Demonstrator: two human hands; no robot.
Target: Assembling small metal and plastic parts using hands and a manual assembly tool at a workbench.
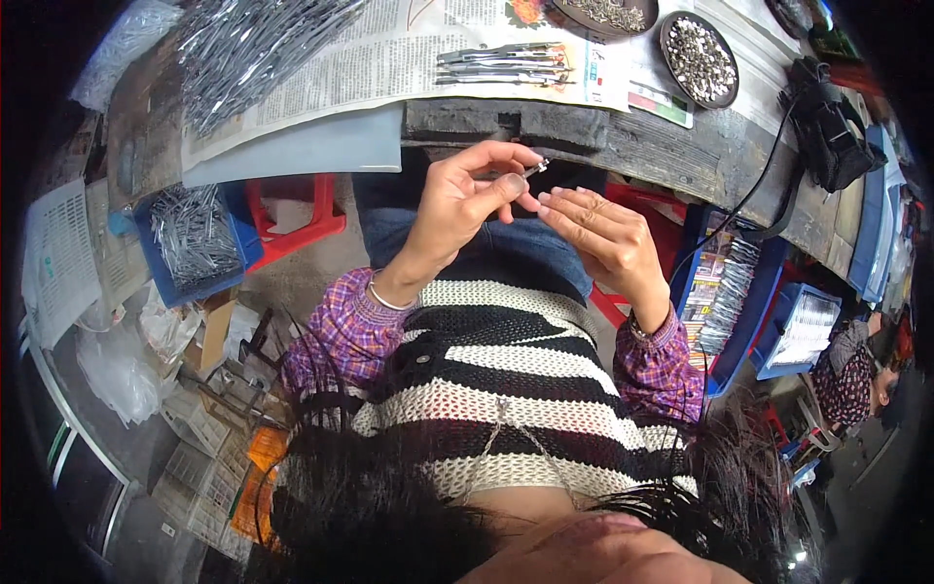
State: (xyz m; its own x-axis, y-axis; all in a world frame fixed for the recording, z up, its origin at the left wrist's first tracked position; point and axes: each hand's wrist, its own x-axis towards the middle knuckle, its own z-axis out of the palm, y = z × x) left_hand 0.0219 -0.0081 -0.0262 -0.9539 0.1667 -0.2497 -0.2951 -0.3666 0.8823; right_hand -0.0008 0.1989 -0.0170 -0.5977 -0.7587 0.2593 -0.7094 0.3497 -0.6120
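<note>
1. Two hands are at work just off the near edge of the worktop (671, 161). The left hand (462, 195) pinches a small metal piece (540, 167) between thumb and forefinger. The right hand (611, 241) is close beside it, fingers extended and held together; whether its fingertips grip anything, I cannot tell.

2. One piece is in hand, so this unit looks unfinished. A short row of metal strips (506, 65) lies apart on the newspaper (409, 73); these may be done, but they are too small to judge.

3. Plenty seems left overall: a large heap of thin metal strips (243, 54) covers the newspaper's left side, and loose small parts remain plentiful.

4. Two round dishes stand at the upper right. The nearer dish (720, 102) is full of small, shiny parts; the farther dish (652, 18), cut off by the view, holds slimmer bits.

5. Below worktop level, a blue bin (180, 292) on the left holds jumbled metal strips. On the right, a long blue tray (764, 302) holds more strips, lined up side by side.
</note>
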